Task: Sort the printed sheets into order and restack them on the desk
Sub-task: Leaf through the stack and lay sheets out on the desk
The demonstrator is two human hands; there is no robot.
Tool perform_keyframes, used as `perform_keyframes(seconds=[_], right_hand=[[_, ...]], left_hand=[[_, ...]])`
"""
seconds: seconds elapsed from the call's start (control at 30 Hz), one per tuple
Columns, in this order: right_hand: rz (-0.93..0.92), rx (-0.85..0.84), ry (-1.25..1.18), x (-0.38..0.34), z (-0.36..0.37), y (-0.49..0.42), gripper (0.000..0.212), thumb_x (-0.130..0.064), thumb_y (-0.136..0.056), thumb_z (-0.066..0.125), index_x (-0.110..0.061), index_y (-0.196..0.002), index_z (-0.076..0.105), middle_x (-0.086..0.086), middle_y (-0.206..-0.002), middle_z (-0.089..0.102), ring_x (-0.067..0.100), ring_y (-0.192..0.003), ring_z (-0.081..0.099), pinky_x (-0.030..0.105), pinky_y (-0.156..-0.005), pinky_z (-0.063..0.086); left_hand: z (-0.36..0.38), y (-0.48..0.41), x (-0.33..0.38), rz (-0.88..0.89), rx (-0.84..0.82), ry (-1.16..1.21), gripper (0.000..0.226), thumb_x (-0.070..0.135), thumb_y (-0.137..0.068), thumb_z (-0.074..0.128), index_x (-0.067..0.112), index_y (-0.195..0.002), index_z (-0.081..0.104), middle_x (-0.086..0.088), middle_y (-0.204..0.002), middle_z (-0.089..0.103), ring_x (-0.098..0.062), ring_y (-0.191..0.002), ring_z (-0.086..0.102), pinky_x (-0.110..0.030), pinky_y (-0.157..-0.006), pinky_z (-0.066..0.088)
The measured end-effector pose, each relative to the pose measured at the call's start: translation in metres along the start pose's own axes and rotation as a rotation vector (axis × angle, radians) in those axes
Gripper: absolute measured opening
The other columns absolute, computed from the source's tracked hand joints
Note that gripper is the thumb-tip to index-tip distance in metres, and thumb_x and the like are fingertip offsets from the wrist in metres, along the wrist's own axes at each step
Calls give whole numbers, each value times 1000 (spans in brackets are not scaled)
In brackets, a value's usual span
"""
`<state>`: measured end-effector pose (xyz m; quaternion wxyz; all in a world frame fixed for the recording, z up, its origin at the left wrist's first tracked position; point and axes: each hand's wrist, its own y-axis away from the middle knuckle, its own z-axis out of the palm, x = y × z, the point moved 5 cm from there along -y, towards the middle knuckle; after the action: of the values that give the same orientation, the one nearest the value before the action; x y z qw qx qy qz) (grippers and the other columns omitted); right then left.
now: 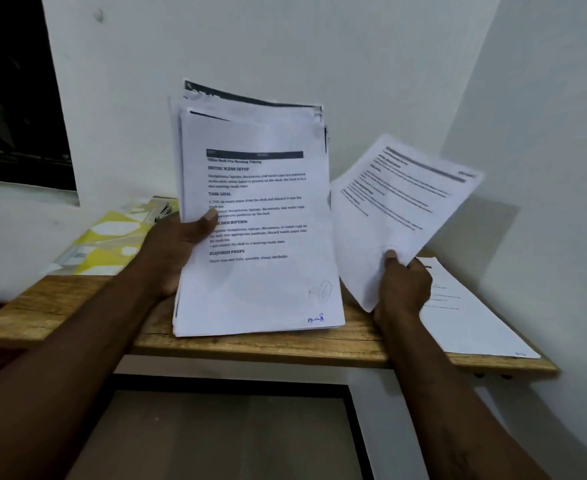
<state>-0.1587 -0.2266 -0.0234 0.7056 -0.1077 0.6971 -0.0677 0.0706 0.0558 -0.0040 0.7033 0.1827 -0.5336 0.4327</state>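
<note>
Left hand (178,244) grips sheet stack (257,220) above desk (60,306); right hand (401,285) pinches single sheet (399,209), right of stack.

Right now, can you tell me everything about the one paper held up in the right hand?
The loose sheet is a single white printed page with black lines of text and a dark bar near its top, too blurred to read. A faint pen circle sits near its lower edge. It is up in the air, tilted to the right, above the right end of the wooden desk. The right hand pinches its lower corner, thumb on the front.
</note>
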Motion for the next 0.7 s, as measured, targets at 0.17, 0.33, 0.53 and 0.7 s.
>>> perform_keyframes(seconds=[0.17, 0.33, 0.53, 0.7], right_hand=[[-54, -58, 103, -6, 5, 7, 32, -35, -105, 60, -7, -109, 76, 10, -112, 75, 33, -107, 65, 34, -92, 46], [-64, -349, 25, -10, 19, 22, 28, -35, -103, 63, -14, -115, 76, 0, -106, 78, 24, -97, 72, 42, -87, 58], [39, -678, -205, -18, 25, 43, 23, -10, -105, 57, -6, -84, 66, 3, -72, 72, 19, -64, 67, 30, -63, 52], [155, -744, -547, -17, 32, 45, 45, -44, -103, 62, -12, -134, 68, 20, -136, 68, 43, -128, 63, 67, -112, 44]], left_hand=[[-13, -1, 23, 63, -43, 96, 44, 23, -98, 63, 11, -140, 63, -15, -138, 68, -32, -119, 70, -49, -97, 60], [8, 5, 28, 58, -152, 160, 78, 33, -82, 87, 9, -149, 55, -17, -149, 59, -37, -134, 59, -55, -109, 51], [42, 1, 15, 96, -45, -100, 30, 13, -101, 64, 5, -129, 67, -6, -104, 78, -23, -91, 76, -42, -82, 64], [42, -12, 4, 65, 102, -248, 28, 15, -96, 74, 4, -122, 70, -15, -111, 76, -36, -102, 74, -55, -96, 59]])
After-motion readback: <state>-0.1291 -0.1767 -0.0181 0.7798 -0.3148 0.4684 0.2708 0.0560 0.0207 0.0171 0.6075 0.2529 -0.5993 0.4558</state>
